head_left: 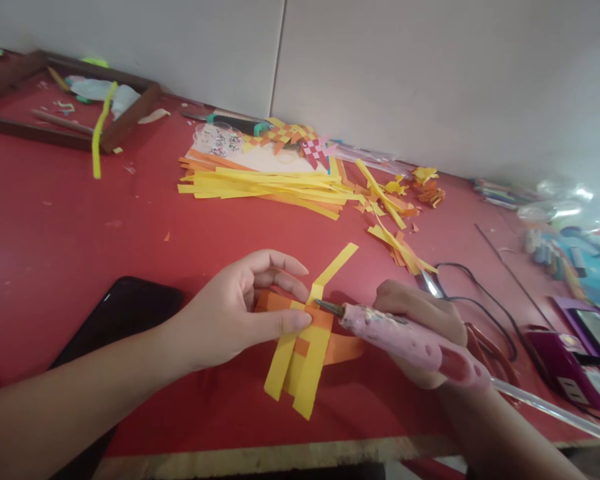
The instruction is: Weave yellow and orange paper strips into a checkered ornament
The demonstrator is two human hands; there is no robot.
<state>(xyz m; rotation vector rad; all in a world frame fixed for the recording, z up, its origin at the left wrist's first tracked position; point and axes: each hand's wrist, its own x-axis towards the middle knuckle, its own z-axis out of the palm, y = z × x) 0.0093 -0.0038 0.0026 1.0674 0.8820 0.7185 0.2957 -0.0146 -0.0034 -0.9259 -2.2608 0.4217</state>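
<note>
My left hand pinches a small weave of yellow and orange paper strips between thumb and fingers, above the red table. Two yellow ends hang toward me, and another yellow strip sticks up at the far side. My right hand grips a pink hot glue gun. Its metal nozzle meets the weave beside my left fingertips. A clear glue stick runs out of the gun's back end. Whether glue is flowing I cannot tell.
Yellow and orange strips lie stacked at the back, with woven paper fish behind them. A black phone rests under my left forearm. Scissors and a dark cord are at right, near a purple box. A wooden frame stands far left.
</note>
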